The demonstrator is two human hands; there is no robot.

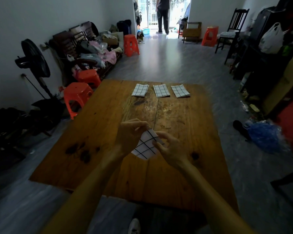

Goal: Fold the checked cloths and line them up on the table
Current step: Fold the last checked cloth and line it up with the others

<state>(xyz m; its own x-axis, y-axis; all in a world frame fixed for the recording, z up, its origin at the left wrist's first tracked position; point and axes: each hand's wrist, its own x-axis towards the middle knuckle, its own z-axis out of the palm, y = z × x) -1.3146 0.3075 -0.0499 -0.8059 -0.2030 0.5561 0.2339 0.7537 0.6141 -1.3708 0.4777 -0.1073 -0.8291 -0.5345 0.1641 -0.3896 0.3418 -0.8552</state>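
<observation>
Near the middle of the frame, both hands hold one checked cloth (146, 146) above the wooden surface (184, 132). The left hand (131, 132) has its grip pinched on the cloth's upper corner, and the right hand (169, 146) has its grip pinched on the right edge, thumb and fingers together on the fabric. The cloth is partly folded and hangs between the two hands, its lower rounded edge free; whether it touches the surface cannot be told. Toward the far edge of the surface, three folded checked cloths lie in a row, close but apart: the left folded cloth (140, 90), the middle folded cloth (161, 91) and the right folded cloth (180, 91). Nothing lies on the surface between them and the hands. At the left of the frame, just beside the surface, stand two orange stools (78, 95), with a black standing fan (35, 59) behind them and a dark bench piled with clothes (91, 48) along the wall. A blue plastic bag (264, 135) lies on the floor at the right. At the top centre, a person (162, 14) stands in a bright doorway.
</observation>
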